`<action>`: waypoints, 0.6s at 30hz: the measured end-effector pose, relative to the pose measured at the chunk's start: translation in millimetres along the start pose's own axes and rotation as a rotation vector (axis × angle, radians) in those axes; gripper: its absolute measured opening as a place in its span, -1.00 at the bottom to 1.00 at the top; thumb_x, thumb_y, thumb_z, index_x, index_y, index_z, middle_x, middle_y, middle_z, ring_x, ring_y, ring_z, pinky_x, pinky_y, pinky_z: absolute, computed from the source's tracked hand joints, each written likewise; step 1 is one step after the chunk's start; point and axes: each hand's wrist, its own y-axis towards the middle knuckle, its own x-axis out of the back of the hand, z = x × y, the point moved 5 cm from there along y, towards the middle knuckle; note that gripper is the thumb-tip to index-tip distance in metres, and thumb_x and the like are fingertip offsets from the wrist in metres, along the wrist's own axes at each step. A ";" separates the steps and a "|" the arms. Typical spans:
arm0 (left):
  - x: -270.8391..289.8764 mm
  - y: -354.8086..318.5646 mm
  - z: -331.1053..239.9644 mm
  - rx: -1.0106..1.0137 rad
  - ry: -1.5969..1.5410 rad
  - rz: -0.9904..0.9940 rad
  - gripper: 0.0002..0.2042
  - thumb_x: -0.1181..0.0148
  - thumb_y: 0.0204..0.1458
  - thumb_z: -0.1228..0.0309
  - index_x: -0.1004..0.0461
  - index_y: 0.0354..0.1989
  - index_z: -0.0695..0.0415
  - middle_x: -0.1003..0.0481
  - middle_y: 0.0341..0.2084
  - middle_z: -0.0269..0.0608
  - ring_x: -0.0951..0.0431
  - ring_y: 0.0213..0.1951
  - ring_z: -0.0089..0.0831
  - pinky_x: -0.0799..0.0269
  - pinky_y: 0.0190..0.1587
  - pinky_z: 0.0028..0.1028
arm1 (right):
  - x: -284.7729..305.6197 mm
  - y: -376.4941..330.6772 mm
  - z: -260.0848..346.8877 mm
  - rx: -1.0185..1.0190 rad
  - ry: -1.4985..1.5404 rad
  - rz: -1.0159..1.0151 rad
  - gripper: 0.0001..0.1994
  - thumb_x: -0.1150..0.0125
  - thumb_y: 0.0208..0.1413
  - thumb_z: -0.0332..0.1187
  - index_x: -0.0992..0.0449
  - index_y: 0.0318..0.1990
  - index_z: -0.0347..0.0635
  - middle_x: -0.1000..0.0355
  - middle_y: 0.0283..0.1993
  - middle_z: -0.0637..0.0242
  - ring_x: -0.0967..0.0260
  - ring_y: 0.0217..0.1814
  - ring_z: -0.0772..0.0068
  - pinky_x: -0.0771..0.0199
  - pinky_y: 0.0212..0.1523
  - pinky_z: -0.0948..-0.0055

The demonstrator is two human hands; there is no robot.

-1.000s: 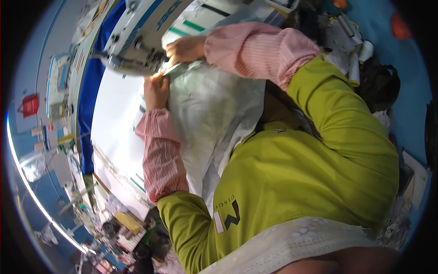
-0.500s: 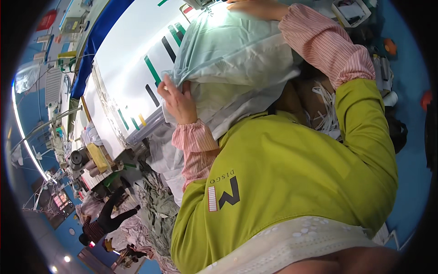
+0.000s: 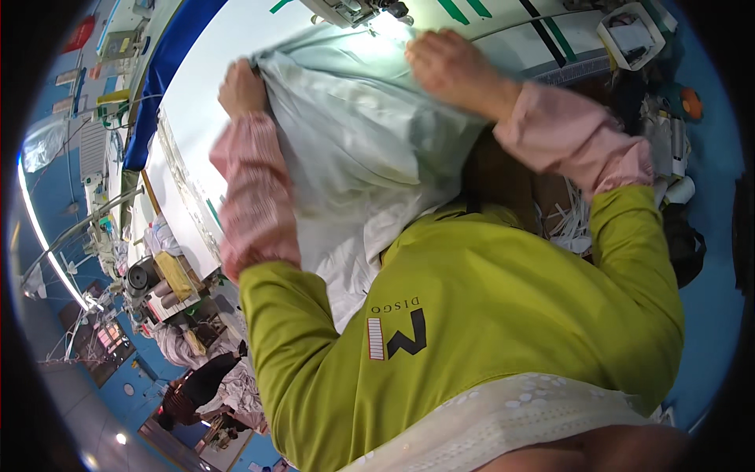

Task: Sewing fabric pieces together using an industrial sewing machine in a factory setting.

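Observation:
A pale green-white piece of cloth (image 3: 358,130) hangs over the front of a white worktable and down into my lap. On its far left corner, my left hand (image 3: 242,88) is closed, with the cloth bunched at the fingers. My right hand (image 3: 452,67), slightly blurred, is closed on the cloth's upper right part beside the lit sewing area. At the top middle, the sewing machine head (image 3: 354,11) stands just beyond the cloth's far edge, its lamp shining on the cloth. Whatever lies under the needle is washed out by glare.
Green and black tape strips (image 3: 546,31) mark the white tabletop (image 3: 193,102). A small white tray (image 3: 629,35) of small items sits at the right. White scrap strips (image 3: 568,220) hang below the table. Far left, another person (image 3: 193,389) bends near piled cloth.
My left hand has moved up and left, pulling the cloth's corner across the table. My right hand has come down from the machine toward me, and the cloth has drawn back from the needle area.

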 end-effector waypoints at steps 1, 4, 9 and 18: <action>-1.6 31.8 -6.9 -0.026 -0.018 -0.015 -0.86 -0.06 0.10 0.31 -0.48 -0.25 0.03 -0.54 -0.17 -0.19 -0.57 -0.20 0.04 -0.50 -0.15 -0.08 | -0.4 -1.7 18.0 -0.070 -0.037 0.008 -0.79 -0.12 0.04 -0.36 -0.52 -0.20 -0.24 -0.40 -0.21 0.32 -0.33 -0.07 0.32 -0.36 -0.03 0.33; 6.1 107.3 -45.9 -0.117 -0.056 -0.173 -0.81 -0.05 0.10 0.28 -0.54 -0.26 0.07 -0.56 -0.20 -0.14 -0.58 -0.19 -0.03 -0.50 -0.17 -0.13 | -5.9 8.1 57.9 -0.282 -0.022 0.028 -0.79 -0.11 0.07 -0.35 -0.53 -0.19 -0.24 -0.41 -0.20 0.32 -0.33 -0.06 0.35 -0.34 0.00 0.31; -7.7 128.5 -80.1 -0.194 -0.552 -0.159 -0.77 -0.12 0.05 0.29 -0.58 -0.20 0.12 -0.60 -0.33 -0.01 -0.59 -0.21 0.00 -0.45 -0.18 -0.13 | 7.1 16.1 73.2 -0.356 0.030 -0.010 -0.75 -0.09 0.04 -0.37 -0.55 -0.15 -0.25 -0.42 -0.11 0.29 -0.33 0.06 0.31 -0.26 0.12 0.27; -37.8 117.4 -68.4 -0.232 -0.580 -0.424 -0.74 -0.10 0.12 0.28 -0.57 -0.16 0.18 -0.58 -0.22 0.08 -0.58 -0.18 0.07 -0.47 -0.13 -0.14 | 5.9 -0.1 72.1 -0.394 0.140 -0.008 -0.70 -0.07 0.03 -0.42 -0.54 -0.08 -0.28 -0.43 -0.02 0.25 -0.34 0.09 0.30 -0.38 0.05 0.34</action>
